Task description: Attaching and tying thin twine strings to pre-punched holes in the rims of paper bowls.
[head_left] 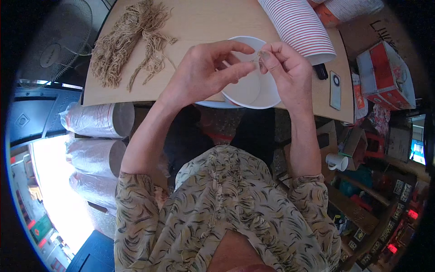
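One small, indistinct brownish piece [261, 60] is pinched in the right hand [290, 68], upper centre, above a round white tub [250, 93]; the left hand [201, 68], fingers parted, hovers beside it. Beige string bundle [120, 47]: upper left.

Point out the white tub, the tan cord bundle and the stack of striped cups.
white tub [250, 90]: head view, on its bare inside.
tan cord bundle [120, 47]: head view, mid-strands.
stack of striped cups [297, 29]: head view, middle of its side.
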Demonstrator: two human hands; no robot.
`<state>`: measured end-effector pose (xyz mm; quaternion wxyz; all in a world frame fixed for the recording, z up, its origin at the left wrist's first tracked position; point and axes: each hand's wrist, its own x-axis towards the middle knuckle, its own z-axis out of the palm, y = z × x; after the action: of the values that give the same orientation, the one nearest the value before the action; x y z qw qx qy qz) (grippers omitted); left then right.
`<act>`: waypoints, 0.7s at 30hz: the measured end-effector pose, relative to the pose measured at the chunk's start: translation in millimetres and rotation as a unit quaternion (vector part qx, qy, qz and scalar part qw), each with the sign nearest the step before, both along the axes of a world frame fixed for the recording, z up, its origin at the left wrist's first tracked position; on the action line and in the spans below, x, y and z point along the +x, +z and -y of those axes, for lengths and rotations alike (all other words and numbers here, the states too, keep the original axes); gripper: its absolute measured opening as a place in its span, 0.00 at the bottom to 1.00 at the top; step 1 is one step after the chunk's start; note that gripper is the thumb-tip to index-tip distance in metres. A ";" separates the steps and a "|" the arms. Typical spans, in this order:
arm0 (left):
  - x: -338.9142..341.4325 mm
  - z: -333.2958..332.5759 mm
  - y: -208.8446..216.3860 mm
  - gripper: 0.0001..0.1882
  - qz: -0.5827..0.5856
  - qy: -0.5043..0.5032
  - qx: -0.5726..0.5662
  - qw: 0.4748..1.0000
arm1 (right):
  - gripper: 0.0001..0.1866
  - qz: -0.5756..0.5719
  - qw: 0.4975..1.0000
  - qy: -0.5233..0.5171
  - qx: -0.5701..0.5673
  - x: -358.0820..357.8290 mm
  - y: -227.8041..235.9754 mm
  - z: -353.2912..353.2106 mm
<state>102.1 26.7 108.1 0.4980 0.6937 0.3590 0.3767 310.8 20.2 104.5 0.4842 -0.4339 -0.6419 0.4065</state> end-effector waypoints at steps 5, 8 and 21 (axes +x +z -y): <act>1.0 -13.3 3.4 0.10 -0.033 -0.002 0.027 0.999 | 0.07 0.023 1.000 0.008 0.005 2.1 16.6 0.0; -5.3 -17.0 1.7 0.10 -0.049 -0.004 0.088 0.995 | 0.07 0.074 0.994 0.066 -0.036 14.5 15.4 -3.9; -28.6 -9.3 -21.4 0.08 -0.134 0.083 0.239 0.958 | 0.10 -0.341 0.930 0.133 -0.033 80.9 -8.8 -7.5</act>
<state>73.5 36.0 86.6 0.2321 0.8042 0.3787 0.3949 391.7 27.7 95.8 0.6011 -0.1950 -0.4762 0.6114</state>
